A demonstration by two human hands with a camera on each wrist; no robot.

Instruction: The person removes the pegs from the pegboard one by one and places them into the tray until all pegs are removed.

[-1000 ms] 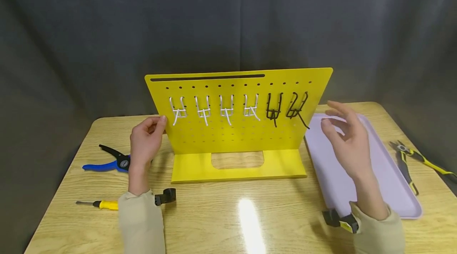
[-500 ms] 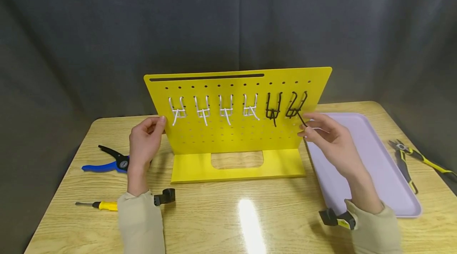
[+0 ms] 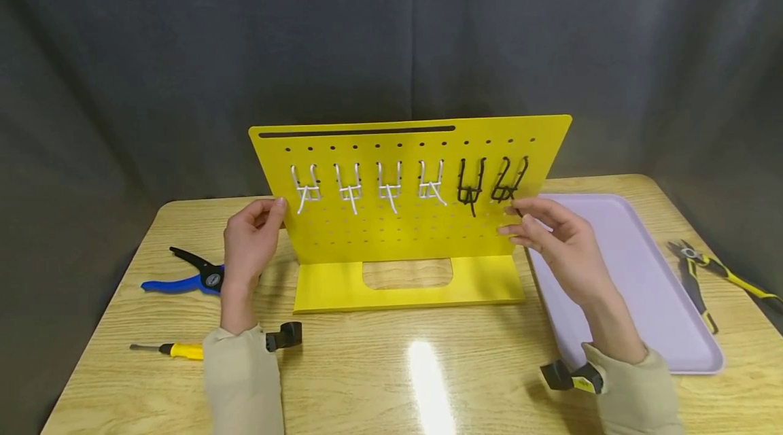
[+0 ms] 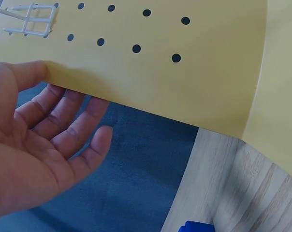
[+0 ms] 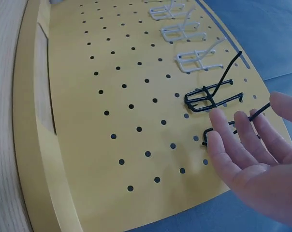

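While the left hand (image 3: 249,239) pinches the yellow pegboard (image 3: 404,235) by its left edge, the end black hook (image 3: 505,190) hangs near the board's right edge, long axis roughly parallel to it, tip pointing outward; the right hand (image 3: 565,248) has fingers there, whether gripping I cannot tell.

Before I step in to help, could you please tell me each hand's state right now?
Left hand: closed, pinching the left edge of the yellow pegboard.
Right hand: closed, apparently pinching the rightmost black hook.
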